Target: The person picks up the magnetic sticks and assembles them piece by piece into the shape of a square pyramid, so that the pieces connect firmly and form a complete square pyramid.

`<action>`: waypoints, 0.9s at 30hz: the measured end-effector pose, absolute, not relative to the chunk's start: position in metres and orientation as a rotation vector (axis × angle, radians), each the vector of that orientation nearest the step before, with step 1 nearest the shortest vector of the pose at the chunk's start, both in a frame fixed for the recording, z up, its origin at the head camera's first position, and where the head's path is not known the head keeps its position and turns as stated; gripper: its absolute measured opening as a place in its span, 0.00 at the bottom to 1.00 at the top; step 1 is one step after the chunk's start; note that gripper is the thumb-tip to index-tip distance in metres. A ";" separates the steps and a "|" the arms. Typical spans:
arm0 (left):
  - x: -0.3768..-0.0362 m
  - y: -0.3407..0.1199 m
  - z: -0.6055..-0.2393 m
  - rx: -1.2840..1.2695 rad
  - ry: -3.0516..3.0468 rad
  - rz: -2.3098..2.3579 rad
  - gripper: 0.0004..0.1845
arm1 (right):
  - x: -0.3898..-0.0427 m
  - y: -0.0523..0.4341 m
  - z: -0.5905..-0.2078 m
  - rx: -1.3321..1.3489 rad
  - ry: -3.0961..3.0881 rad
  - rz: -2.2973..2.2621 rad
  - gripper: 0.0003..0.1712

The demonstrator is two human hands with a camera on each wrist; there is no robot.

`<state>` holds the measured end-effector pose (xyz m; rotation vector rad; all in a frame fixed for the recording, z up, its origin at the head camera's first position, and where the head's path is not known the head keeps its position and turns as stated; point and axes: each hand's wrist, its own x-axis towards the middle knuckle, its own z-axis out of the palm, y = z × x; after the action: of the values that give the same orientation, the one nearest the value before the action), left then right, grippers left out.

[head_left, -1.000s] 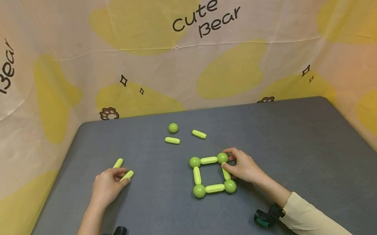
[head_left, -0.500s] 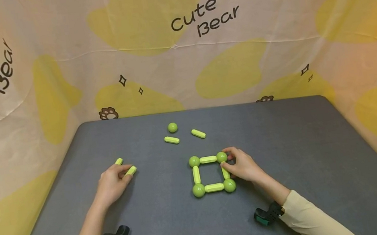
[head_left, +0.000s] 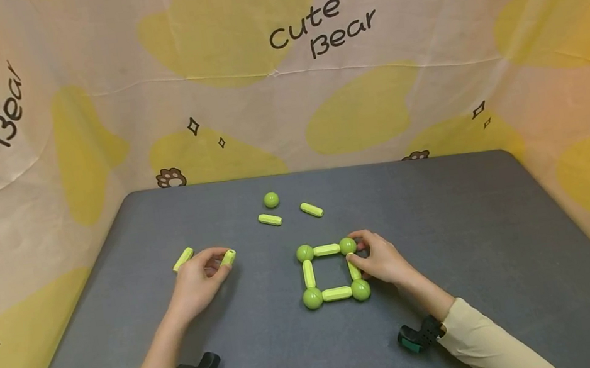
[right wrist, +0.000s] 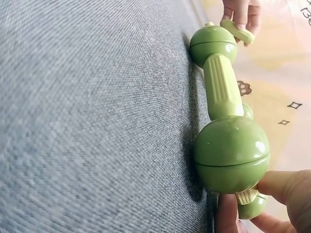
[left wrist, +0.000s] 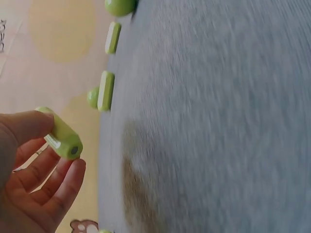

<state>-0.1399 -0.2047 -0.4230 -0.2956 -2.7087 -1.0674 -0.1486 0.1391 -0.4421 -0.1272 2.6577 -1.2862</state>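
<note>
A square frame of light green rods [head_left: 326,250] and green balls [head_left: 313,298] lies on the grey table. My right hand [head_left: 379,260] grips its right-hand rod [head_left: 354,269], thumb on the inner side, fingers beside the far right ball [head_left: 347,246]. To the left, my left hand [head_left: 199,281] pinches a loose light green rod [left wrist: 63,136] between thumb and fingers, above the table. A dark round spot shows on that rod's end in the left wrist view. Another rod [head_left: 183,259] lies just behind the left hand, partly hidden by it.
Toward the back of the grey table [head_left: 419,210] lie one loose green ball [head_left: 271,199] and two rods, the left one [head_left: 270,219] and the right one [head_left: 311,209]. A printed cloth [head_left: 241,128] rises behind the table's far edge.
My left hand has moved to the right with the pinched rod, leaving the other rod behind on the table. My right hand and the square have stayed in place.
</note>
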 end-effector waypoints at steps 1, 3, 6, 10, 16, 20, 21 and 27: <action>-0.139 -0.202 -0.422 -0.309 -2.710 -1.080 0.12 | -0.149 0.139 -0.442 -0.128 2.659 -1.284 0.25; -0.139 -0.196 -0.421 -0.338 -2.704 -1.123 0.12 | -0.150 0.139 -0.442 -0.131 2.657 -1.283 0.25; -0.137 -0.187 -0.420 -0.384 -2.691 -1.201 0.13 | -0.151 0.139 -0.442 -0.135 2.649 -1.291 0.25; -0.135 -0.174 -0.419 -0.429 -2.689 -1.268 0.14 | -0.152 0.140 -0.441 -0.136 2.637 -1.307 0.24; -0.132 -0.156 -0.420 -0.504 -2.660 -1.343 0.16 | -0.152 0.141 -0.441 -0.141 2.631 -1.307 0.25; -0.130 -0.144 -0.421 -0.547 -2.655 -1.383 0.14 | -0.152 0.141 -0.442 -0.148 2.639 -1.300 0.25; -0.130 -0.140 -0.421 -0.550 -2.662 -1.389 0.14 | -0.152 0.140 -0.442 -0.148 2.642 -1.298 0.25; -0.125 -0.122 -0.422 -0.593 -2.702 -1.430 0.13 | -0.152 0.140 -0.442 -0.142 2.644 -1.290 0.25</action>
<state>-0.1254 -0.1220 -0.4219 -0.5935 -2.7018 -1.4297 -0.1515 0.1401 -0.4418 -0.1420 2.6445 -1.2895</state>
